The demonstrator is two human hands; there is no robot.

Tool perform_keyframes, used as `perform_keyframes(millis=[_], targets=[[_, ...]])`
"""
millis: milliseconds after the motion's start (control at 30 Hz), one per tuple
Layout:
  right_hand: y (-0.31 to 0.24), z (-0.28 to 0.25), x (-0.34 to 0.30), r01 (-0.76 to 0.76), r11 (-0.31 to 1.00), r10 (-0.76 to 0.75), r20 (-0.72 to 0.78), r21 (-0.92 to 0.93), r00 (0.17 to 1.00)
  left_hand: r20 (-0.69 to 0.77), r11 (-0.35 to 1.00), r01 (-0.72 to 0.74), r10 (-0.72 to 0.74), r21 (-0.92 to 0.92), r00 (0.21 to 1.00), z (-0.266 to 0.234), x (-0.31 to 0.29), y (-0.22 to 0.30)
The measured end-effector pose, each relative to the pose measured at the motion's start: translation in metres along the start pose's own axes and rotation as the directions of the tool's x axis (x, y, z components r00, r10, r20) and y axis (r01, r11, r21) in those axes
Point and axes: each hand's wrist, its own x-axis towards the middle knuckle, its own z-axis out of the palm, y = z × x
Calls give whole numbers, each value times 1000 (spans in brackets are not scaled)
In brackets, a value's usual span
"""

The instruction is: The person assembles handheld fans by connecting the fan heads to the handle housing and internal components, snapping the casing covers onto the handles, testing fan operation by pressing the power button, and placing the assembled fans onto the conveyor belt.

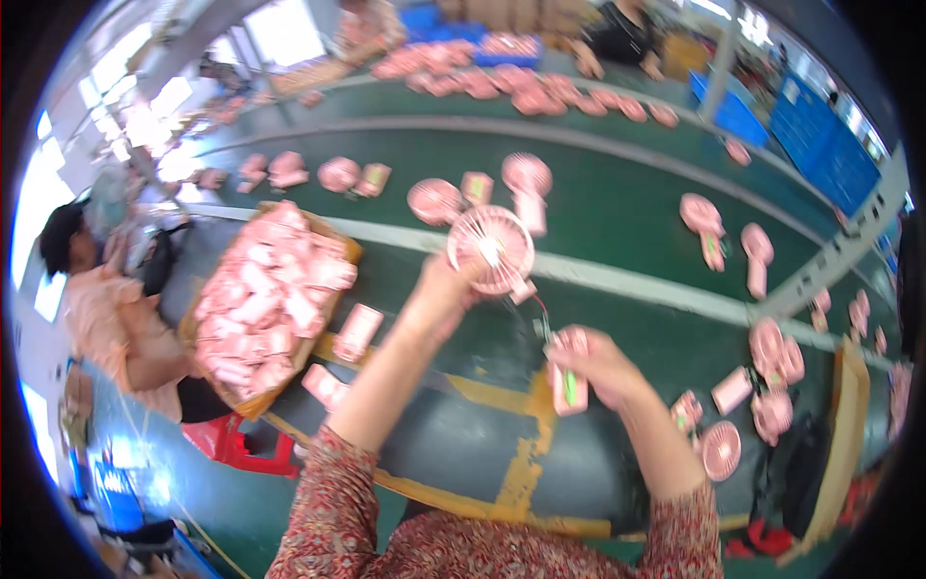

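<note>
My left hand is closed on the round, ribbed head of a pink handheld fan, raised over the green belt. In my right hand, lower and to the right, is the pink fan handle, with a bright green part showing on its face. Thin wires run between head and handle, which are apart. Just beyond my left hand lie another round fan head and a pink fan on the belt. Two pink handle shells rest left of my left forearm.
A cardboard box heaped with pink shells stands at the left, by a seated person. Several fan parts lie at the right beside a slanted metal post. Two people sit across the belt near blue crates.
</note>
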Motion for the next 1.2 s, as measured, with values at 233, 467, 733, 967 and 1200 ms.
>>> perform_keyframes(millis=[233, 467, 733, 967, 1200], targets=[[24, 26, -46, -247, 948, 234, 87, 200, 968, -16, 998, 45, -44, 34, 999, -6, -59, 11], [45, 17, -49, -249, 907, 226, 108, 339, 968, 53, 994, 104, -102, -39, 993, 11, -106, -4], [54, 45, -75, -171, 982, 160, 126, 84, 979, 84, 984, 21, -36, 174, 996, 61, -139, -12], [35, 69, -81, -62, 970, 35, 116, 237, 993, -81, 976, -28, 46, 215, 996, 45, -131, -20], [38, 80, -89, -38, 957, 34, 21, 289, 999, -81, 991, 10, 1, 136, 997, 44, -137, -24]])
